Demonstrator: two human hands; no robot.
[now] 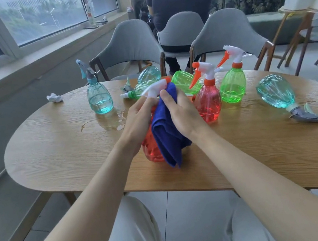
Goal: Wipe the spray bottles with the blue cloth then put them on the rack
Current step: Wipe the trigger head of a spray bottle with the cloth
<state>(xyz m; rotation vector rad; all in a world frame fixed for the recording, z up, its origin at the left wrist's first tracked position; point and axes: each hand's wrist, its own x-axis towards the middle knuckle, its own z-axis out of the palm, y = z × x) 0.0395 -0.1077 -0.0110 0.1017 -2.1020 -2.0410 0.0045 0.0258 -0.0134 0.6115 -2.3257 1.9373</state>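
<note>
Frame centre: left hand [139,119] grips the red translucent plastic spray bottle [150,149] by its neck; right hand [183,115] clutches the folded blue cloth [169,137] against it. Cloth hides most of the bottle's body.

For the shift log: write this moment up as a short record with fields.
in hand: red bottle, its sprayer gripped by the left hand
cloth: blue cloth, held against that bottle by the right hand
standing: left teal bottle, second red bottle, upright green bottle
lying, among others: right teal bottle, tipped green bottle
spill: puddle on the table
</note>
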